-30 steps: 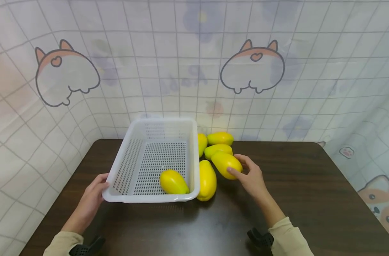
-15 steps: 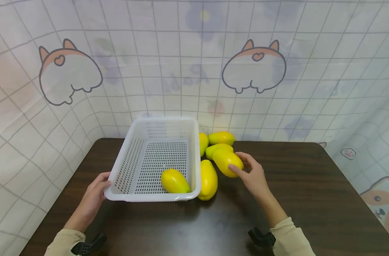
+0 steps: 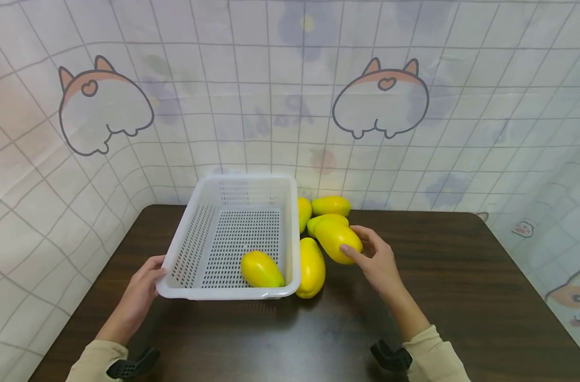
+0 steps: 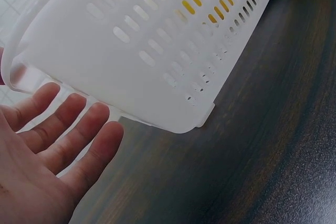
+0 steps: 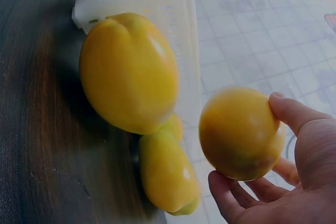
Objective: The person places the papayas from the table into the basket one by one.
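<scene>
My left hand (image 3: pixel 139 289) pinches the near left corner of a white plastic basket (image 3: pixel 228 293), thumb on the rim and fingertips against the outside under it in the left wrist view. One yellow papaya (image 3: pixel 261 269) lies inside, in the near right part. Between the thumb and fingers of my right hand (image 3: pixel 378 262) is another papaya (image 3: pixel 337 241), which the right wrist view shows apart from the other fruit. Left of it a large papaya (image 3: pixel 312 268) lies against the basket's right side. Behind the held fruit lies a greener papaya (image 3: pixel 325 220), partly covered.
Two more papayas stand farther back, one papaya (image 3: pixel 304 212) beside the basket and one papaya (image 3: pixel 331 205) near the table's back edge. The dark wooden table (image 3: pixel 442 286) stretches right and forward. A patterned curtain (image 3: pixel 252 95) hangs behind and along both sides.
Both hands keep their holds on the basket and the papaya, nearly still. The whole head view has shifted slightly to the right.
</scene>
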The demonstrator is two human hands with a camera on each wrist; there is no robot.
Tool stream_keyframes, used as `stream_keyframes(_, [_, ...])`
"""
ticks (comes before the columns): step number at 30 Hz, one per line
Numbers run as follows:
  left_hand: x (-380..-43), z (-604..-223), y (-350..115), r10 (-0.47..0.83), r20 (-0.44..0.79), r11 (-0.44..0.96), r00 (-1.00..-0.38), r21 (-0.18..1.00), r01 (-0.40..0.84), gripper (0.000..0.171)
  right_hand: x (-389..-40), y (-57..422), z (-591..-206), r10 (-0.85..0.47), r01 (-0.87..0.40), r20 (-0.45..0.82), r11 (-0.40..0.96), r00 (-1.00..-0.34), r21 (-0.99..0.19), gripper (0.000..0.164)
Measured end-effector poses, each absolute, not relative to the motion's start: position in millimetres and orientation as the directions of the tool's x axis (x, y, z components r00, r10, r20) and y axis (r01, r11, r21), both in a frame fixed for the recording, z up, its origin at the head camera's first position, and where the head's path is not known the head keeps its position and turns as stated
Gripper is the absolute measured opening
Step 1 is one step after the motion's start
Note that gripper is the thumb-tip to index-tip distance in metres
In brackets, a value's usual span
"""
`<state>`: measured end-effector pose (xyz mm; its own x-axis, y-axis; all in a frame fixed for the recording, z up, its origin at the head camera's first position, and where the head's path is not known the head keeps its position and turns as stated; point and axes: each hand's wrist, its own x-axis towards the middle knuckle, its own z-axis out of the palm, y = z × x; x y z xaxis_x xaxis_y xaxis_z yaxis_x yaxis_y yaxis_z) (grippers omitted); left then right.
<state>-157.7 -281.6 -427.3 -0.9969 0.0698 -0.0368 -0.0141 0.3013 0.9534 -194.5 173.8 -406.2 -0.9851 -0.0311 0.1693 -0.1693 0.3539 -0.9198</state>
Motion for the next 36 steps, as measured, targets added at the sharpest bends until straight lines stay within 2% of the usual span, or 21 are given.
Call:
stream_keyframes(12, [-157.2, -427.5, -282.8, 0.076, -0.023, 0.302, -0.997, 0.953, 0.001, 0.043, -190.4, 170.4, -400.2, -0.046, -0.180, 0.174, 0.322, -0.984, -0.930, 0.048])
stream_keyframes(22, [-157.8, -428.6, -283.8, 0.087, -0.022, 0.312, -0.996, 0.950, 0.006, 0.043, -176.8, 160.6, -375.3, -0.082, -0.193, 0.178, 0.246, -0.981, -0.950, 0.047])
stream_keyframes(36, [-158.5, -428.9, -284.2, 0.093, -0.018, 0.294, -0.995, 0.956, 0.010, 0.044, -187.1, 162.8, -392.0, -0.104, -0.244, 0.225, 0.242, -0.969, -0.939, 0.046])
